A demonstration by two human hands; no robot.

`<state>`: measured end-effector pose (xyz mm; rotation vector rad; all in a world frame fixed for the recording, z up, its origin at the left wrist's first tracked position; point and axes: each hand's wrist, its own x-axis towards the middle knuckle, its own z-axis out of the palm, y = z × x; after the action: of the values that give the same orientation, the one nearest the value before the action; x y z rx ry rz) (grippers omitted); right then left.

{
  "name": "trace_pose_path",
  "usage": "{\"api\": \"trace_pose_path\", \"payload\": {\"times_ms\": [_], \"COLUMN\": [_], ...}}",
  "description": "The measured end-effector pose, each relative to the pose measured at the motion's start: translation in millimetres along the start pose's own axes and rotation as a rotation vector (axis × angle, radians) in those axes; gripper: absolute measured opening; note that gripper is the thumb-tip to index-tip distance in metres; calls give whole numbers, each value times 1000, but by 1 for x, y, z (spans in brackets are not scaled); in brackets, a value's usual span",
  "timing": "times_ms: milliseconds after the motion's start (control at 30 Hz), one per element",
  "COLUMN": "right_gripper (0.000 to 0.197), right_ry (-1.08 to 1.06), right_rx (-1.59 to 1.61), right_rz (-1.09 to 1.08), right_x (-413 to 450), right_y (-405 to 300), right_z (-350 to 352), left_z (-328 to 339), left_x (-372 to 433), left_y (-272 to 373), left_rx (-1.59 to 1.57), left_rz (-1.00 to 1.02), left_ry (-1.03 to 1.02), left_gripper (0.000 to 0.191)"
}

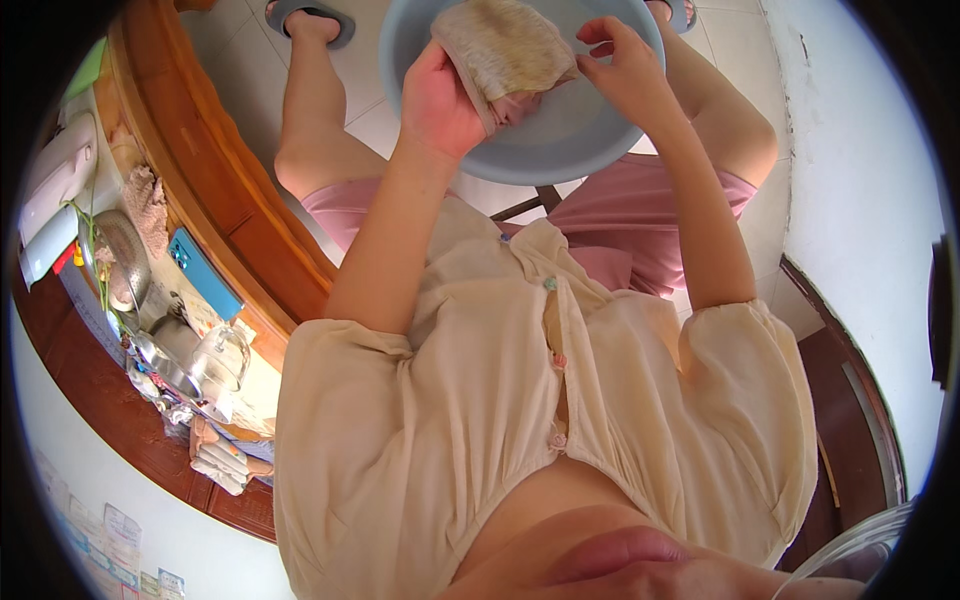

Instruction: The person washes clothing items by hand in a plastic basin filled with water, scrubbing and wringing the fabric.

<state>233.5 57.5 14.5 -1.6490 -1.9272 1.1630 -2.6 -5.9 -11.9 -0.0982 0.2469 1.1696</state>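
A beige, stained cloth mitt (510, 45) with a pale pink edge covers the fingers of my left hand (446, 105), which holds it above a blue-grey plastic basin (555, 169). Part of the fingers shows under the cloth, seemingly through a thinner layer. My right hand (626, 67) is over the basin's right side, thumb and index finger apart. Its thumb tip is at the mitt's right corner; whether it touches the cloth I cannot tell. Cloudy water (592, 120) seems to lie in the basin, which sits between my knees.
At the left, a wooden table (217, 180) bears a blue phone (202, 274), a crumpled brown cloth (146, 210), a metal strainer (124, 259) and a clear glass vessel (221, 356). A white wall (855, 142) runs along the right. Tiled floor (367, 75) shows around the basin.
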Motion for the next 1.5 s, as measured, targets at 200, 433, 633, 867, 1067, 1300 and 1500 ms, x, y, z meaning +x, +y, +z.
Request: {"api": "trace_pose_path", "payload": {"times_ms": [200, 433, 633, 867, 1067, 1300, 1500], "right_gripper": [40, 48, 36, 47, 56, 65, 118], "right_ry": [-164, -71, 640, 122, 88, 22, -214], "right_rx": [-220, -90, 253, -246, -301, -511, -635], "right_rz": [-40, -99, -20, 534, 249, 241, 338], "right_x": [6, -28, -16, -67, -62, -16, 23], "right_y": [20, -44, 103, 341, 368, 364, 406], "right_z": [10, -53, -177, -87, -3, 21, 36], "left_z": [-28, -14, 7, -24, -1, 17, 19], "left_x": [3, 1, 7, 10, 23, 33, 35], "left_y": [6, 3, 0, 14, -6, -15, -12], "left_rx": [-237, -239, -123, -2, -25, 0, 72], "left_rz": [-41, -149, -219, -164, -176, -191, -150], "left_ry": [-153, -121, -256, -53, -22, 28, 147], "left_gripper": [55, 66, 94, 112, 104, 100, 99]}}
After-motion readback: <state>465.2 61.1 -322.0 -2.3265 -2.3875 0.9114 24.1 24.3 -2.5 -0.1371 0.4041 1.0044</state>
